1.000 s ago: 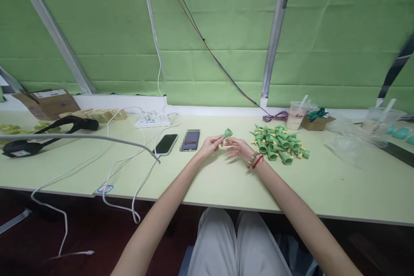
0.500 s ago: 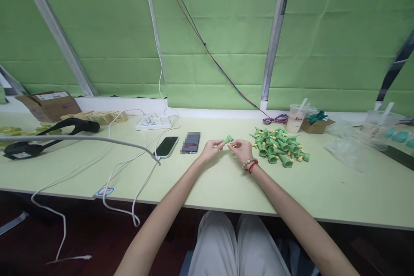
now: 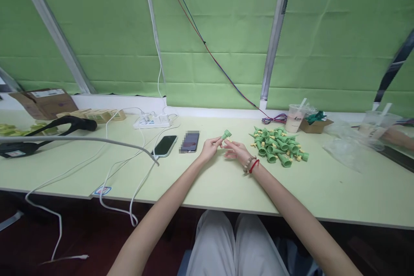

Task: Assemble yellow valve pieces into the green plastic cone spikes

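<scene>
Right hand (image 3: 235, 150) has eased off the cone (image 3: 226, 134), fingers loosely spread just beside it. Left hand (image 3: 211, 146) pinches the cone, raised above the desk (image 3: 200, 181), wide end up. Cone pile (image 3: 278, 146) sits near, right.

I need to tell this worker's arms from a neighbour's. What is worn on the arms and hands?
Both forearms are bare, with no sleeves or gloves. The right hand has a beaded bracelet and a red string band at its wrist. The left hand wears nothing visible.
</scene>
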`<action>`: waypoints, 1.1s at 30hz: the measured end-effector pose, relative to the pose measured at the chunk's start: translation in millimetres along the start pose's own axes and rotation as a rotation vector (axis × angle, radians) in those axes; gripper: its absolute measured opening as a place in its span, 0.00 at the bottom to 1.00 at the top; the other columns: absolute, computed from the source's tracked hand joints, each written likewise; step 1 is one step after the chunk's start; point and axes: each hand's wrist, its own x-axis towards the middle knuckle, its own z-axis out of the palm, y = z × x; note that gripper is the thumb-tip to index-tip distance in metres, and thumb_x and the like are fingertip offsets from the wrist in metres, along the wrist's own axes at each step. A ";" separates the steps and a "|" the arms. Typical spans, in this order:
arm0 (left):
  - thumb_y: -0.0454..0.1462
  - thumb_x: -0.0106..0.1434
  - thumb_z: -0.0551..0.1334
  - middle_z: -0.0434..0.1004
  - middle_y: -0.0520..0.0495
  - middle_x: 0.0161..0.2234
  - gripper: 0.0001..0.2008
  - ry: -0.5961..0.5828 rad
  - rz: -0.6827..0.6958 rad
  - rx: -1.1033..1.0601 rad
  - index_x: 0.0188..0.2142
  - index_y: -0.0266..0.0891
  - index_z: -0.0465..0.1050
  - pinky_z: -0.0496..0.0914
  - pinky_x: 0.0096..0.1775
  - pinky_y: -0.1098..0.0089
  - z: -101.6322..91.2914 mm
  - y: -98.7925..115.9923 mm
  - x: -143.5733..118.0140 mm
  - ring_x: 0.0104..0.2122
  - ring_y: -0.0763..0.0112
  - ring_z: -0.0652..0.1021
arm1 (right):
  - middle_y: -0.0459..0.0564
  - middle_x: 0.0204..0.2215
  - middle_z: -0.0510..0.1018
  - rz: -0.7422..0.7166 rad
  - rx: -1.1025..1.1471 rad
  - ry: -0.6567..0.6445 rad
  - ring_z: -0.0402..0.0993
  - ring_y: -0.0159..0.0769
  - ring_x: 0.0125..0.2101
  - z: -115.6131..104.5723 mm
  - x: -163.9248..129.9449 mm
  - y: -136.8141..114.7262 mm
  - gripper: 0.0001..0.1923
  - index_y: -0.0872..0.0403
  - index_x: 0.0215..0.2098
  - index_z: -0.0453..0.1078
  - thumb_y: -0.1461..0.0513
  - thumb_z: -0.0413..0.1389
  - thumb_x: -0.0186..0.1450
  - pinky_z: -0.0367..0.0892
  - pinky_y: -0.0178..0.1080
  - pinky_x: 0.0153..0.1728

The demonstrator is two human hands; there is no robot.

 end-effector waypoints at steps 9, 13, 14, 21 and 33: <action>0.48 0.54 0.58 0.67 0.53 0.22 0.23 -0.120 0.026 -0.045 0.43 0.35 0.75 0.52 0.21 0.75 -9.7 4.0 1.6 0.18 0.81 0.56 | 0.46 0.31 0.77 0.073 0.135 -0.192 0.70 0.24 0.23 -9.1 -0.1 -7.1 0.04 0.55 0.30 0.72 0.62 0.56 0.58 0.73 0.32 0.33; 0.47 0.55 0.57 0.69 0.51 0.23 0.19 -0.118 0.067 0.017 0.32 0.34 0.77 0.58 0.28 0.74 -7.0 1.2 2.0 0.24 0.77 0.65 | 0.50 0.29 0.78 -0.055 -0.130 -0.042 0.71 0.26 0.23 -9.1 3.3 -0.7 0.09 0.58 0.29 0.74 0.59 0.60 0.53 0.73 0.32 0.29; 0.47 0.55 0.57 0.69 0.51 0.23 0.19 -0.112 0.071 0.046 0.28 0.33 0.77 0.59 0.30 0.74 -6.2 0.4 1.9 0.25 0.75 0.66 | 0.50 0.27 0.78 -0.089 -0.199 0.017 0.71 0.27 0.22 -8.6 4.3 1.5 0.10 0.58 0.27 0.74 0.58 0.61 0.52 0.73 0.32 0.26; 0.48 0.54 0.57 0.65 0.52 0.17 0.21 -0.046 0.030 0.140 0.15 0.34 0.68 0.55 0.26 0.73 -3.9 -1.7 1.4 0.20 0.77 0.62 | 0.47 0.17 0.75 -0.306 -0.433 0.235 0.72 0.33 0.19 -6.2 7.1 9.4 0.09 0.57 0.19 0.72 0.57 0.62 0.47 0.68 0.32 0.21; 0.52 0.52 0.59 0.63 0.54 0.21 0.25 -0.071 -0.026 -0.084 0.38 0.35 0.76 0.49 0.20 0.74 -11.3 10.6 1.4 0.16 0.83 0.54 | 0.51 0.42 0.76 0.070 0.098 -0.167 0.71 0.27 0.27 -5.8 -2.6 -11.6 0.11 0.54 0.34 0.72 0.56 0.54 0.59 0.73 0.33 0.27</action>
